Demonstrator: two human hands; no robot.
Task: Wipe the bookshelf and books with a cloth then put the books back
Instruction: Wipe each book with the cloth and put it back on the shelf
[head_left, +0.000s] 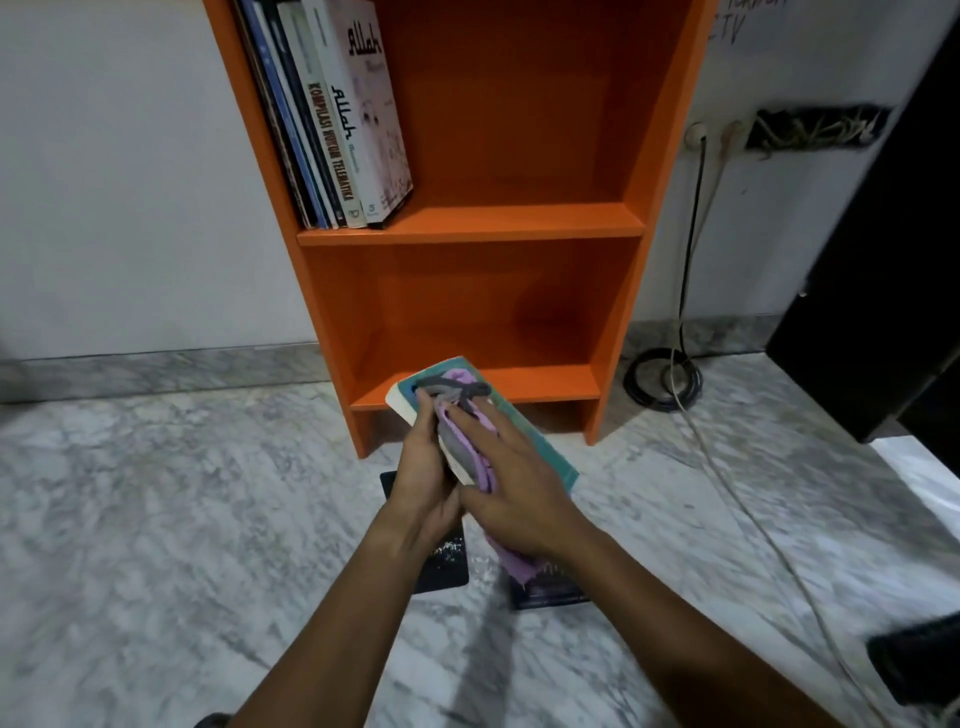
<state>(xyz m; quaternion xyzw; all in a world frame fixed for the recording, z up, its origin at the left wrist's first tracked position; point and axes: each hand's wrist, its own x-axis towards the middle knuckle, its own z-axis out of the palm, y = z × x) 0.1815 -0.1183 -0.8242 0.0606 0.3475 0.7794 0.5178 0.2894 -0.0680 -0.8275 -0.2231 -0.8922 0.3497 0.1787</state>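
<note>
An orange bookshelf (519, 221) stands against the wall. Several books (340, 124) lean at the left of its upper shelf; the lower shelf holds nothing. In front of it my left hand (423, 478) grips a teal book (540, 441) by its left edge, held above the floor. My right hand (511, 488) lies flat on the book's cover with straight fingers, pressing a purple and grey cloth (465, 441) onto it. The cloth's tail hangs out under my right palm. Two dark books (441, 564) lie on the floor below my hands, partly hidden.
The floor is grey marble (156, 519). A black cable coil (662, 379) and a white cord (769, 535) run along the floor right of the shelf, plugged into wall sockets (698, 135). A black cabinet (883, 270) stands at the right.
</note>
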